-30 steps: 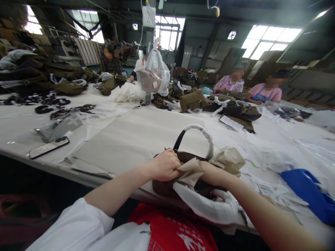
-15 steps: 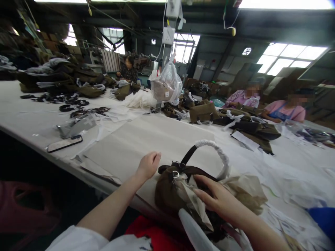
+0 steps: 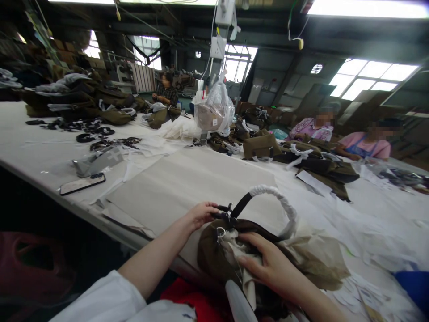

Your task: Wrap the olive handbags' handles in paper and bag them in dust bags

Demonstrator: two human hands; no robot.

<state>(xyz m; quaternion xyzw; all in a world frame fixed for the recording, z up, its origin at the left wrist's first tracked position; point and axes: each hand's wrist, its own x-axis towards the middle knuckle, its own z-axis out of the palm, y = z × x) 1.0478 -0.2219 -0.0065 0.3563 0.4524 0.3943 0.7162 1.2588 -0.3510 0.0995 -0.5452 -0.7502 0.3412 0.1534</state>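
Note:
An olive-brown handbag (image 3: 211, 250) lies at the table's near edge, its mouth turned toward me. One handle (image 3: 278, 197), wrapped in white, arches up behind it. My left hand (image 3: 203, 214) pinches the dark strap end (image 3: 219, 211) at the bag's far left corner. At the opening, my right hand (image 3: 266, 264) grips the bag's mouth, with crumpled beige material (image 3: 234, 243) between thumb and fingers; whether it is paper or lining I cannot tell. A metal ring (image 3: 221, 232) shows at the left end. The bag's near side is partly hidden by my right arm.
A large pale sheet (image 3: 187, 179) covers the middle of the table (image 3: 20, 134). A phone (image 3: 82, 184) lies left. Bags (image 3: 83, 96) are heaped far left, more bags (image 3: 315, 161) right. A plastic-wrapped bag (image 3: 214, 109) hangs by a post. Several people sit across the table.
My left hand has moved right and taken hold of the strap end. My right hand has shifted slightly left and down at the bag's mouth. The handle has tipped a little.

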